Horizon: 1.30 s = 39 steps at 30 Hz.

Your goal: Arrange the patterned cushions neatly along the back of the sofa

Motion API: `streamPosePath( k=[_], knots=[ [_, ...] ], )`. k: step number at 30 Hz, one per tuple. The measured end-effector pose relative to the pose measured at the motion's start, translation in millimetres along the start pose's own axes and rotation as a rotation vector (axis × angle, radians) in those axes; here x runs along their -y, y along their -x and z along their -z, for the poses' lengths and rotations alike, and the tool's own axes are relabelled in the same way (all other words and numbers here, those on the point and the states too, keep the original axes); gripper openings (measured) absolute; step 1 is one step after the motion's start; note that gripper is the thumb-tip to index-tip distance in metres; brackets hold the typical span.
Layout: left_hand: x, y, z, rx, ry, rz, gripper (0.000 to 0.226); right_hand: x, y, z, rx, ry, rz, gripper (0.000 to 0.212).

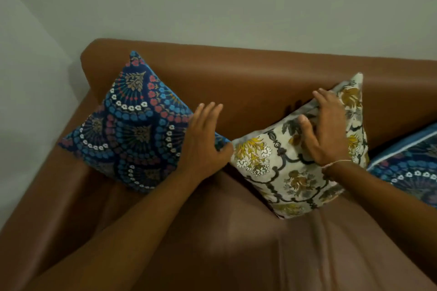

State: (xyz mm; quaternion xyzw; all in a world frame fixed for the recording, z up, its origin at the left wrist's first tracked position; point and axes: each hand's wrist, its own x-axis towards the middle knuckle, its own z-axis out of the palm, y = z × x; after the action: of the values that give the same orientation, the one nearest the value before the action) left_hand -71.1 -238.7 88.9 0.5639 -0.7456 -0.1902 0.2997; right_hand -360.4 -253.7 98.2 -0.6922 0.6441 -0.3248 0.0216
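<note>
A dark blue cushion [132,125] with a fan-and-flower pattern leans in the left corner of the brown leather sofa [236,73], stood on one corner. My left hand [203,142] holds its right corner, thumb under and fingers stretched over the edge. A cream cushion [279,172] with yellow and grey flowers leans against the sofa back beside it. My right hand [326,132] grips its upper edge, thumb on the front face. A second blue patterned cushion [409,168] lies at the right edge, partly cut off.
The sofa's left armrest [47,196] runs down the left side. A plain pale wall [212,2] stands behind the sofa back. The brown seat [236,243] spreads out below my forearms.
</note>
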Motion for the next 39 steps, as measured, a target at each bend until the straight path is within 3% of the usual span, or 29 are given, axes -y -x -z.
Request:
streamPosePath(
  k=[4,7,12,16,23,28,32,35,39],
  knots=[
    [-64,-21,-63,0.179,0.048,0.104,0.091,-69,0,37,-0.212,-0.012,-0.098,0.054],
    [-92,-33,-95,0.196,-0.052,0.111,0.091,-118,1,57,-0.264,-0.089,-0.249,0.060],
    [-109,-39,-118,0.240,-0.142,0.142,0.087,-155,6,57,0.263,-0.241,-0.468,0.067],
    [-106,-42,-129,0.227,-0.131,0.237,0.087,-154,10,47,0.416,-0.363,-0.604,0.063],
    [-98,-30,-131,0.127,-0.120,0.328,0.067,-130,7,26,0.145,-0.414,-0.461,0.026],
    [-99,-30,-117,-0.037,-0.093,0.303,0.066,-109,-5,34,0.053,-0.399,-0.331,0.024],
    [-95,-21,-118,-0.032,-0.125,0.298,0.065,-102,0,31,0.107,-0.419,-0.324,0.018],
    [-92,-20,-123,-0.034,-0.117,0.322,0.064,-106,2,30,0.164,-0.401,-0.312,0.025],
    [-101,-19,-121,-0.089,-0.155,0.278,0.063,-111,9,38,0.237,-0.390,-0.289,0.052]
  ],
)
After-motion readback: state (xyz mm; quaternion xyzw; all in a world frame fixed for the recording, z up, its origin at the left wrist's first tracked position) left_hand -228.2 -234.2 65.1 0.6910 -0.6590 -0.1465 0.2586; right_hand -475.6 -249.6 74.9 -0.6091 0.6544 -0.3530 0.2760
